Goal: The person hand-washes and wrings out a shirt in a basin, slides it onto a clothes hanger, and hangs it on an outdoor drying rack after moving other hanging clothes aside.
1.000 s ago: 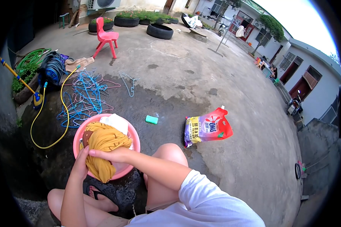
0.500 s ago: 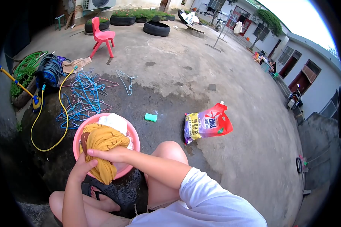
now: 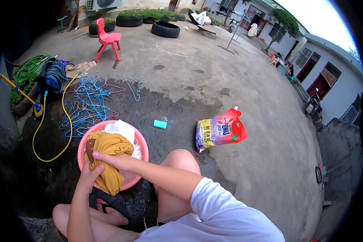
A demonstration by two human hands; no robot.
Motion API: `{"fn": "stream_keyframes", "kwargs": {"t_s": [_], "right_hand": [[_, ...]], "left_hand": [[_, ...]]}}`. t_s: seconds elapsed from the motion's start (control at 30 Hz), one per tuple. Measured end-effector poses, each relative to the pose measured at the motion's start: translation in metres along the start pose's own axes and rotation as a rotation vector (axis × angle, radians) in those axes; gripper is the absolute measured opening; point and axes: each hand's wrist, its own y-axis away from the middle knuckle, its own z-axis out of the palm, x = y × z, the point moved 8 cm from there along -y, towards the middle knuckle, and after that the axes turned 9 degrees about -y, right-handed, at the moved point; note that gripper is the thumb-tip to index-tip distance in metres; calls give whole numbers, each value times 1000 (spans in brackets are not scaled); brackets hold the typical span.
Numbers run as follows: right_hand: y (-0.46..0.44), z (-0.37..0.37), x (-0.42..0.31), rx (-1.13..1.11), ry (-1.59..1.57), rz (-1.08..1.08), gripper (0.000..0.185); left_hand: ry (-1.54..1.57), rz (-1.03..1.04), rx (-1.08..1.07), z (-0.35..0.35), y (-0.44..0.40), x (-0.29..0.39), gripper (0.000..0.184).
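Observation:
A mustard-yellow cloth (image 3: pixel 108 146) with dark marks and a brown part is bunched up over a pink basin (image 3: pixel 145 151). My left hand (image 3: pixel 88 176) grips its lower left side, thumb on the front. My right hand (image 3: pixel 111 160) reaches across from the right and holds the cloth's middle, its fingers mostly hidden in the folds. White cloth (image 3: pixel 122 131) lies in the basin behind the yellow one. To the right, a green soap bar (image 3: pixel 160 124) rests on the wet ground, and a red and purple detergent bag (image 3: pixel 222 130) stands farther right.
Blue and pink hangers (image 3: pixel 92 101) lie in a tangle behind the basin. A yellow hose (image 3: pixel 70 117) curves along the left. Farther back are a red chair (image 3: pixel 108 39) and a tyre (image 3: pixel 165 30). People (image 3: pixel 288 69) sit far off at the right.
The yellow cloth has drawn in slightly toward the left, showing more of the white cloth. My left hand has shifted a little right, its thumb now apart from my right hand. The view has tilted slightly.

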Motion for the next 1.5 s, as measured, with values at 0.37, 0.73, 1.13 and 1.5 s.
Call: {"fn": "stream_keyframes", "kwargs": {"t_s": [0.37, 0.73, 1.13, 1.5], "right_hand": [[-1, 3, -1, -15, 135, -21, 49], [1, 4, -8, 4, 163, -55, 48], [1, 3, -6, 13, 166, -54, 46], [13, 19, -11, -149, 524, -39, 48]], "left_hand": [[19, -29, 9, 0, 3, -2, 59], [22, -38, -24, 4, 3, -3, 62], [25, -79, -32, 3, 3, -9, 66], [-189, -168, -214, 14, 10, -17, 64]]}}
